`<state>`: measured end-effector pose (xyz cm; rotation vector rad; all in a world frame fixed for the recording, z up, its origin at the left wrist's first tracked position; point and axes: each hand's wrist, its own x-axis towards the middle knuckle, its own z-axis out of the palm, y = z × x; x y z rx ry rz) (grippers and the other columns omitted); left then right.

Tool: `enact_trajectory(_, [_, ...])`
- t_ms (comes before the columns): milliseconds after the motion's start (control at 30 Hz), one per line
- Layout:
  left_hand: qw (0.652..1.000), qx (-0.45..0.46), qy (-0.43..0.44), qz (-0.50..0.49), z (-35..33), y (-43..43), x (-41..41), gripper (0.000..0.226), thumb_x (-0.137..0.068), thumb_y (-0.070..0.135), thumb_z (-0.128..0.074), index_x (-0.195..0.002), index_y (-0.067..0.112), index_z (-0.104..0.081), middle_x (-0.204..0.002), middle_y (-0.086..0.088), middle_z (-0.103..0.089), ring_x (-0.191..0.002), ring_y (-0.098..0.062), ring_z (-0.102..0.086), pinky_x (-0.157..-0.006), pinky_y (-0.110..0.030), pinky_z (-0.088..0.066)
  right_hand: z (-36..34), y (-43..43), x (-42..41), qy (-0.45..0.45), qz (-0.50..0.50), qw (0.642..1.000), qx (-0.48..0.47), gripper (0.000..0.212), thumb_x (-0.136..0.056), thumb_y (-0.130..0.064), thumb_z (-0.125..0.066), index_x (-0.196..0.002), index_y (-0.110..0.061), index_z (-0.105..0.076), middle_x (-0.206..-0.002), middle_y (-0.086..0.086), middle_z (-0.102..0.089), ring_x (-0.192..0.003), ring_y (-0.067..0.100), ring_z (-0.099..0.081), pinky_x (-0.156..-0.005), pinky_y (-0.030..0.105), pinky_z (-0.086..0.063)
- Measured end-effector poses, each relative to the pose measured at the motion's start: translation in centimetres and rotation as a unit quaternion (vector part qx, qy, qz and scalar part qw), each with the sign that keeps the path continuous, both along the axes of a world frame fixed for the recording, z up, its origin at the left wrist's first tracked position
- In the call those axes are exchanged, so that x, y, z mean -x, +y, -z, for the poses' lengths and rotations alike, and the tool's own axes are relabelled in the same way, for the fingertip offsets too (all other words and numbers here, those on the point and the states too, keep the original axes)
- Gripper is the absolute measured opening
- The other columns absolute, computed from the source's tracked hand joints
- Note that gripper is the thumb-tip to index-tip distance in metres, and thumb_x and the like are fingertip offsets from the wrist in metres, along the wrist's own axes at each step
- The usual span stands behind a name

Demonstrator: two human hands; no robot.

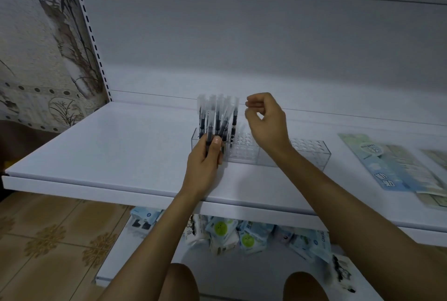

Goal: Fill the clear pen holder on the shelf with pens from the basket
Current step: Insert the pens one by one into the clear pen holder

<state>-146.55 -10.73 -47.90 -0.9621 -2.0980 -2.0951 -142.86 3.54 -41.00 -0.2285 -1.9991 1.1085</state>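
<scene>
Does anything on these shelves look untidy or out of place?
Yes. The packets on the lower shelf lie in a loose heap, overlapping at mixed angles, not in rows. The pens in the holder and the left hand are too blurred to judge. Nothing looks spilled.

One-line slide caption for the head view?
Left hand grips a pen bundle at the part-filled clear pen holder; right hand hovers over it.

pens [217,116] stand in the holder's [312,153] left end, on the shelf [108,145].
</scene>
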Motion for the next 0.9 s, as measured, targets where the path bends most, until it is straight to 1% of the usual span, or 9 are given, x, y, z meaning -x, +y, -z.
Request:
enact_trajectory(67, [1.000, -0.001, 0.003, 0.009, 0.0, 0.0, 0.0, 0.030, -0.100, 0.035, -0.040, -0.078, 0.017, -0.051, -0.061, 0.006, -0.051, -0.055, -0.006, -0.045, -0.056, -0.019, -0.038, -0.2, -0.4, -1.1, 0.016, -0.017, 0.999, 0.043, 0.016, -0.091, -0.015, -0.060, -0.105, -0.008, -0.060, -0.091, -0.005, -0.062, -0.082, 0.003, -0.057, -0.074, 0.008, -0.044])
enact_trajectory(167, [0.999, 0.006, 0.021, 0.029, 0.0, 0.0, 0.0, 0.034, -0.098, 0.037, -0.041, -0.077, 0.013, -0.050, -0.061, 0.002, -0.052, -0.055, -0.009, -0.045, -0.057, -0.020, -0.038, 0.5, -1.4, -2.4, -0.038, -0.068, 0.993, 0.084, 0.020, -0.087, -0.027, -0.067, -0.100, -0.012, -0.065, -0.089, -0.001, -0.067, -0.084, 0.011, -0.063, -0.074, 0.016, -0.050])
enact_trajectory(300, [0.997, 0.025, 0.048, 0.047, -0.1, -0.1, -0.2, 0.027, -0.099, 0.032, -0.043, -0.079, 0.015, -0.050, -0.062, 0.001, -0.052, -0.056, -0.008, -0.046, -0.058, -0.019, -0.039, 1.9, -2.5, -3.2, -0.064, -0.104, 0.987, 0.103, 0.011, -0.081, -0.016, -0.073, -0.090, -0.015, -0.066, -0.085, 0.000, -0.069, -0.080, 0.013, -0.064, -0.075, 0.024, -0.054])
enact_trajectory(400, [0.997, 0.037, 0.055, 0.049, 0.1, -0.1, -0.3, 0.026, -0.099, 0.033, -0.044, -0.084, 0.015, -0.055, -0.064, 0.002, -0.055, -0.058, -0.007, -0.048, -0.060, -0.022, -0.039, 2.0, -2.4, -3.4, -0.062, -0.112, 0.977, 0.168, 0.009, -0.082, -0.008, -0.070, -0.087, -0.011, -0.064, -0.081, 0.003, -0.067, -0.074, 0.008, -0.063, -0.068, 0.017, -0.051])
enact_trajectory(500, [0.997, 0.045, 0.046, 0.044, 0.1, 0.0, -0.5, 0.033, -0.096, 0.041, -0.043, -0.087, 0.012, -0.057, -0.065, 0.003, -0.057, -0.056, -0.006, -0.048, -0.060, -0.026, -0.040, 1.6, -2.1, -3.8, -0.056, -0.110, 0.963, 0.241, 0.008, -0.087, -0.008, -0.064, -0.094, -0.011, -0.065, -0.085, 0.005, -0.070, -0.076, 0.009, -0.066, -0.067, 0.016, -0.051])
enact_trajectory(633, [0.996, 0.057, 0.060, 0.038, 0.1, 0.0, -0.4, 0.026, -0.096, 0.039, -0.044, -0.081, 0.020, -0.055, -0.061, 0.007, -0.056, -0.056, -0.005, -0.048, -0.060, -0.026, -0.041, 1.4, -1.1, -4.0, 0.012, -0.075, 0.927, 0.368, 0.011, -0.090, -0.010, -0.061, -0.100, -0.013, -0.065, -0.087, 0.004, -0.071, -0.080, 0.016, -0.069, -0.074, 0.027, -0.056])
enact_trajectory(700, [0.994, 0.071, 0.077, 0.035, 0.1, 0.0, -0.4, 0.023, -0.097, 0.035, -0.045, -0.079, 0.023, -0.053, -0.060, 0.006, -0.055, -0.056, -0.004, -0.048, -0.059, -0.023, -0.040, 1.9, -1.2, -4.1, 0.003, -0.071, 0.921, 0.382, 0.013, -0.090, -0.011, -0.062, -0.102, -0.014, -0.064, -0.088, 0.006, -0.071, -0.078, 0.017, -0.069, -0.075, 0.029, -0.057])
enact_trajectory(800, [0.992, 0.080, 0.096, 0.025, 0.2, 0.0, -0.3, 0.025, -0.098, 0.031, -0.046, -0.077, 0.019, -0.053, -0.062, 0.002, -0.055, -0.057, -0.004, -0.048, -0.058, -0.020, -0.039, 2.7, -2.0, -4.2, -0.016, -0.099, 0.928, 0.360, 0.022, -0.087, -0.006, -0.065, -0.108, -0.013, -0.060, -0.084, 0.007, -0.071, -0.072, 0.014, -0.070, -0.074, 0.027, -0.058])
enact_trajectory(900, [0.996, 0.060, 0.068, 0.020, 0.1, 0.1, -0.4, 0.029, -0.099, 0.033, -0.044, -0.080, 0.014, -0.055, -0.062, 0.001, -0.055, -0.055, -0.003, -0.047, -0.058, -0.018, -0.039, 2.5, -2.2, -3.8, 0.004, -0.107, 0.925, 0.364, 0.034, -0.088, -0.003, -0.063, -0.119, -0.011, -0.050, -0.088, 0.009, -0.070, -0.070, 0.011, -0.068, -0.072, 0.026, -0.059])
